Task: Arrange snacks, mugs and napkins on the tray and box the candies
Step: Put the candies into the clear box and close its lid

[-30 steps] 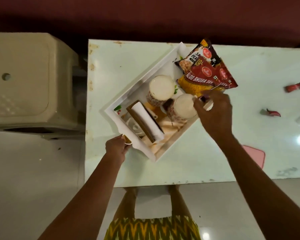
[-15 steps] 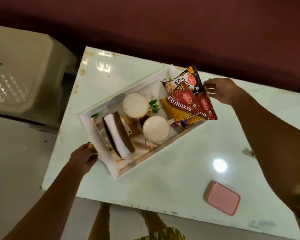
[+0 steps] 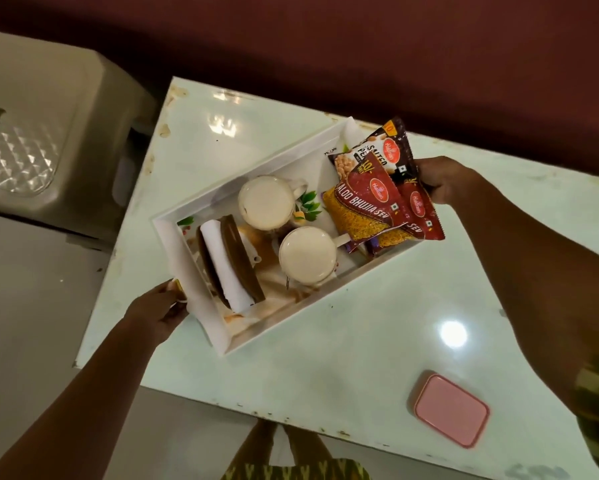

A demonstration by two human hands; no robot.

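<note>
A white tray (image 3: 201,199) lies at an angle on the pale table (image 3: 325,358). It holds two mugs (image 3: 267,201) (image 3: 307,255) of milky drink, white napkins in a brown holder (image 3: 227,268), and red snack packets (image 3: 377,199) that overhang its far right end. My left hand (image 3: 154,310) grips the tray's near left end. My right hand (image 3: 440,180) holds the tray's far right end, just behind the packets; its fingers are partly hidden by them.
A closed pink box (image 3: 451,409) sits on the table near its front right edge. A beige plastic stool (image 3: 42,140) stands to the left of the table. A dark red wall runs behind. My legs show below the table edge.
My right hand left the mug area and went to the tray's far right end behind the packets. The view swung left, and the candies on the table went out of sight.
</note>
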